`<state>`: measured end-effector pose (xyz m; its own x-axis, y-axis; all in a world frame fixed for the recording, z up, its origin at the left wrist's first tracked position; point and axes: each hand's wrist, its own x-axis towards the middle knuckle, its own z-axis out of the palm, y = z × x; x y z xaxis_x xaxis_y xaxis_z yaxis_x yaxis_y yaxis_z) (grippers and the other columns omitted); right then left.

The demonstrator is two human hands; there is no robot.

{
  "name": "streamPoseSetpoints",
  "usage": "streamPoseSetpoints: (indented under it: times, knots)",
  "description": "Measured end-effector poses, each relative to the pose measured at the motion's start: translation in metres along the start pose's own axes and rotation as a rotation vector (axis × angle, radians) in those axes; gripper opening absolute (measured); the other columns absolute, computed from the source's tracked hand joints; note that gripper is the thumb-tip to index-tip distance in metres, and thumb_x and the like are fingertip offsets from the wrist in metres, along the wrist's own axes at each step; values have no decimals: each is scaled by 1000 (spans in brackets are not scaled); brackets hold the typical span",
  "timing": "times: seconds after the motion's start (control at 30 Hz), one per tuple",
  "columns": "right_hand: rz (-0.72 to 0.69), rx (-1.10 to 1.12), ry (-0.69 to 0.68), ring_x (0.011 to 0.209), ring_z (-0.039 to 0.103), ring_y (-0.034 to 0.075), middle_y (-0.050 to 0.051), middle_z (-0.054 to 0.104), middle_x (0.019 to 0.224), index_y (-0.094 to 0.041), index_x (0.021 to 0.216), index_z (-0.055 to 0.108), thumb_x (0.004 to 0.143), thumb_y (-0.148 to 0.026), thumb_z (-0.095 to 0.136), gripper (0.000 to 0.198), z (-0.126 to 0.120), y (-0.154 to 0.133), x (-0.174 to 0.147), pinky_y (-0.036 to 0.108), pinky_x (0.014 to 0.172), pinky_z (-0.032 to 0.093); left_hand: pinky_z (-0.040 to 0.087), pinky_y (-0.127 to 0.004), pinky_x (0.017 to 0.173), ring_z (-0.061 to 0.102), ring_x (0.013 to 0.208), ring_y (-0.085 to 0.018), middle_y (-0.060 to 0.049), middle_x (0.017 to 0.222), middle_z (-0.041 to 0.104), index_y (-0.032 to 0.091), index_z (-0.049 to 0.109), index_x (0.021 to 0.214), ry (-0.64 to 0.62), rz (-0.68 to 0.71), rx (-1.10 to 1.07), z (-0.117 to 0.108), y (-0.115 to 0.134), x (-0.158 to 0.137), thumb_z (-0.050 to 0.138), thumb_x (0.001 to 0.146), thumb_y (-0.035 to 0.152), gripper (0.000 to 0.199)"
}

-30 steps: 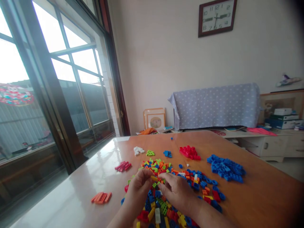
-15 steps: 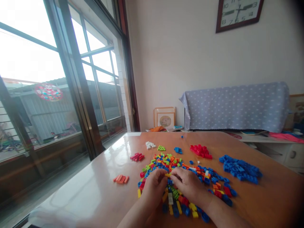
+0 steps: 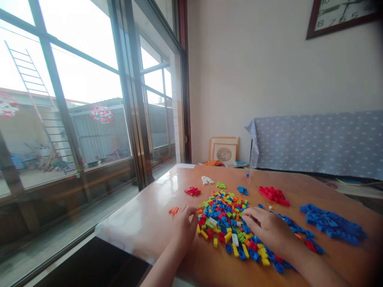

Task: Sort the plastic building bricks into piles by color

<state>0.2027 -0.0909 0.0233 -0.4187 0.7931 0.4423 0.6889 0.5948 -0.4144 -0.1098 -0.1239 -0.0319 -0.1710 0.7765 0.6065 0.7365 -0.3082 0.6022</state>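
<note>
A mixed pile of small plastic building bricks (image 3: pixel 223 217) in yellow, green, red, blue, orange and white lies on the table between my hands. At the pile's left edge, my left hand (image 3: pixel 183 228) has its fingers curled together. A bit of yellow shows near its fingertips, but I cannot make out whether it is held. My right hand (image 3: pixel 267 227) hovers over the pile's right side, fingers loosely bent and apart, with nothing visible in them. Beyond the left hand lies a small group of orange bricks (image 3: pixel 173 210), partly hidden by it.
Sorted groups ring the pile: dark pink bricks (image 3: pixel 192 191), white bricks (image 3: pixel 207 180), green bricks (image 3: pixel 221 185), small blue bricks (image 3: pixel 242 190), red bricks (image 3: pixel 273 195) and a large blue heap (image 3: pixel 332 223). The glossy table (image 3: pixel 143 223) stands beside a window.
My hands, together at a yellow brick over the pile before, have parted. The left went to the pile's left edge, the right to its right side. The view has turned left.
</note>
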Motion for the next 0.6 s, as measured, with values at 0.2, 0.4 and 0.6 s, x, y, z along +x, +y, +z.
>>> streamPoseSetpoints:
  times: [0.2,0.4,0.6]
  knots:
    - [133,33,247,87,74,20,3,79,96,-28,102,75,99,-53,49,36,15,13,-55,25,74,56,44,-34,86,62,97,-24,-7,102,71,26,76,96,-42,-126,267,-49,-34,-14,58,90,23,20]
    - [215,26,319,93,76,21,2,79,101,-28,101,73,97,-54,52,33,41,39,-83,24,75,58,42,-35,89,60,100,-26,-7,104,71,27,80,100,-136,-246,426,-64,-44,-20,61,89,26,22]
    - [217,36,297,95,75,22,3,79,101,-29,100,72,97,-55,50,34,46,39,-79,27,77,59,42,-35,101,60,117,-28,-15,123,66,16,67,127,-69,-236,419,-59,-47,3,58,92,34,40]
